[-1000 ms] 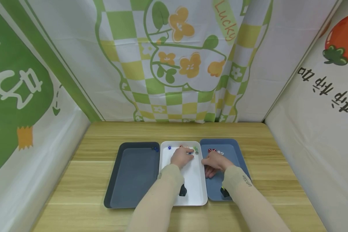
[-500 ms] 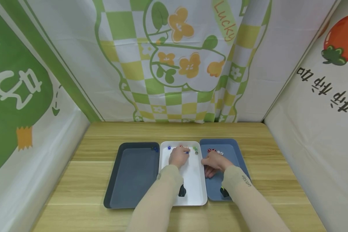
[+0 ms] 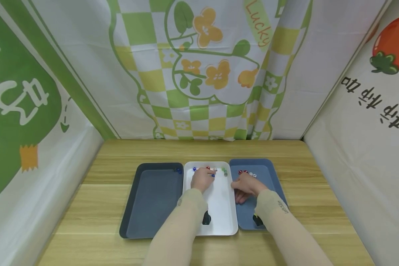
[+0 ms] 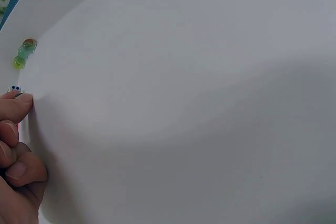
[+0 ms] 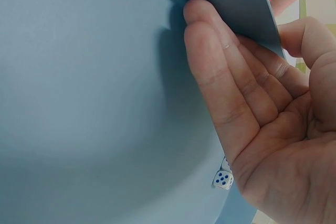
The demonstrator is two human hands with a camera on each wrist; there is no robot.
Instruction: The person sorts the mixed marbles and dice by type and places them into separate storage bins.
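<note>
Over the back of the white tray [image 3: 221, 214], my left hand [image 3: 202, 180] has its fingers curled, and a small blue die [image 3: 213, 175] shows at the fingertips. In the left wrist view most of this grasp is hidden behind the fingers [image 4: 14, 109]. Just beyond lie a red die [image 3: 208, 168] and a white die [image 3: 215, 169]; green glass marbles [image 3: 224, 170] sit to their right. My right hand [image 3: 247, 185] grips the left wall of the blue tray [image 5: 231, 3], thumb outside and fingers inside. White dice [image 5: 223, 179] lie near its palm in that view.
Left of the white tray stands a dark grey tray [image 3: 146, 207] with small blue pieces [image 3: 177, 170] in its back right corner. Another blue die [image 3: 194, 169] lies in the white tray's back left corner. Red dice [image 3: 242, 172] are in the blue tray. A wooden table [image 3: 86, 207] bears all three trays.
My left hand has shifted left inside the white tray, the small blue die moving with it and uncovering the white die and marbles. My right hand keeps its grip on the blue tray's wall.
</note>
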